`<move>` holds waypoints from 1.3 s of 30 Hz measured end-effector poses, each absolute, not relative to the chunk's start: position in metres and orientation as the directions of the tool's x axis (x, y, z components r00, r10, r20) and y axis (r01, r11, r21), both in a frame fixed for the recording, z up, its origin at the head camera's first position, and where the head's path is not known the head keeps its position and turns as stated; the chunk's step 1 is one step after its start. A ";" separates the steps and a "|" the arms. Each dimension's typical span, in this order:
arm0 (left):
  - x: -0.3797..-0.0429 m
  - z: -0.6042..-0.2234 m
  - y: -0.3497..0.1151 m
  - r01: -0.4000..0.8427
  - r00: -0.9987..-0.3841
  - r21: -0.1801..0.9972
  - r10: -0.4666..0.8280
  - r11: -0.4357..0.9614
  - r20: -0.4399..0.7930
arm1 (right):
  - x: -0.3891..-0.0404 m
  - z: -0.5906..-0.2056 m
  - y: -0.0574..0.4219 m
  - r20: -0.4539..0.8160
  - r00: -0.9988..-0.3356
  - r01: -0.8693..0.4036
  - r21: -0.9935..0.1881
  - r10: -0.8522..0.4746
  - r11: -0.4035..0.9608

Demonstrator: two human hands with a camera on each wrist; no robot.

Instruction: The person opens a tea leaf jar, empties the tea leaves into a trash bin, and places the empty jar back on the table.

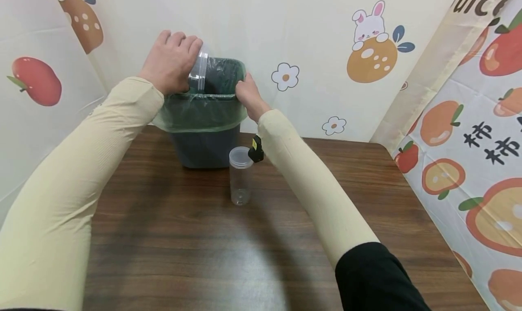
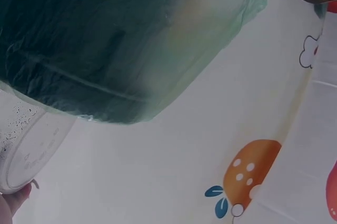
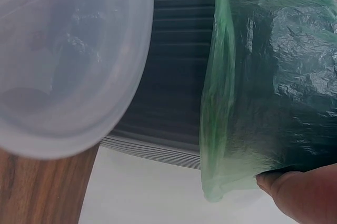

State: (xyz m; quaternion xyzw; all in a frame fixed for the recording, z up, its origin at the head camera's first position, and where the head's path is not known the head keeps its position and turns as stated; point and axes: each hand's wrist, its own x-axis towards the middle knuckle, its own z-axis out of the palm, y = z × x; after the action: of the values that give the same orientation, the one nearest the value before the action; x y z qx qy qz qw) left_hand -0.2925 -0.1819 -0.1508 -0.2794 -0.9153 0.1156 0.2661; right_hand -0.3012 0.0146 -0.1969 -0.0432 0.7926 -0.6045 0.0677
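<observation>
My left hand (image 1: 171, 59) grips a clear plastic container (image 1: 199, 71), tipped over the mouth of a dark trash can (image 1: 201, 150). Small dark specks show on the container's wall in the left wrist view, where its round base faces outward. A thin green trash bag (image 1: 204, 115) lines the can and folds down over its outside. At the can's right rim, my right hand (image 1: 252, 97) holds the rim and bag, with the thumb (image 3: 305, 190) lying over the green film. The inside of the can is mostly hidden.
A tall clear jar (image 1: 240, 184) with a translucent lid stands upright before the can, close under my right wrist. Brown wood-grain table (image 1: 195, 256) spreads in front. A printed cloth (image 1: 310, 39) hangs behind, and another with fruit pictures borders the right side.
</observation>
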 end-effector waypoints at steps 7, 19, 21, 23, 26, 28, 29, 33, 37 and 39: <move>-0.294 -0.153 -0.185 0.454 -0.692 -0.358 0.576 0.816 0.436 | -0.303 -0.197 0.013 -0.064 -0.988 0.024 -0.965 -0.143 0.263; -0.294 -0.153 -0.189 0.482 -0.609 -0.419 0.638 0.770 0.472 | -0.303 -0.198 0.013 -0.059 -0.987 0.019 -0.967 -0.149 0.256; -0.295 -0.153 -0.189 0.488 -0.594 -0.435 0.653 0.757 0.470 | -0.303 -0.198 0.013 -0.060 -0.987 0.020 -0.966 -0.147 0.257; -0.295 -0.153 -0.189 0.492 -0.583 -0.449 0.665 0.746 0.467 | -0.303 -0.197 0.013 -0.059 -0.987 0.020 -0.966 -0.147 0.257; -0.295 -0.153 -0.189 0.492 -0.574 -0.470 0.679 0.733 0.458 | -0.303 -0.197 0.012 -0.055 -0.987 0.016 -0.967 -0.149 0.254; -0.295 -0.153 -0.189 0.491 -0.568 -0.485 0.688 0.724 0.451 | -0.302 -0.198 0.012 -0.051 -0.987 0.011 -0.967 -0.150 0.253; -0.295 -0.153 -0.190 0.488 -0.568 -0.493 0.691 0.720 0.446 | -0.302 -0.198 0.012 -0.049 -0.987 0.009 -0.967 -0.151 0.254; -0.295 -0.153 -0.190 0.482 -0.583 -0.514 0.697 0.710 0.417 | -0.302 -0.198 0.013 -0.054 -0.987 0.010 -0.963 -0.154 0.269; -0.295 -0.152 -0.190 0.477 -0.598 -0.525 0.698 0.705 0.393 | -0.302 -0.199 0.013 -0.056 -0.986 0.010 -0.959 -0.157 0.284; -0.295 -0.152 -0.190 0.474 -0.593 -0.535 0.703 0.699 0.393 | -0.302 -0.199 0.013 -0.050 -0.986 0.002 -0.958 -0.159 0.285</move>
State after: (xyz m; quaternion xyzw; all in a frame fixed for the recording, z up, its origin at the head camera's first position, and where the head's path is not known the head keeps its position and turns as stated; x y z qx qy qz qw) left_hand -0.2955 -0.1901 -0.1520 -0.3373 -0.8718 0.1911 0.2992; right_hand -0.3021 0.0131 -0.1987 -0.0491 0.7987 -0.5958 0.0677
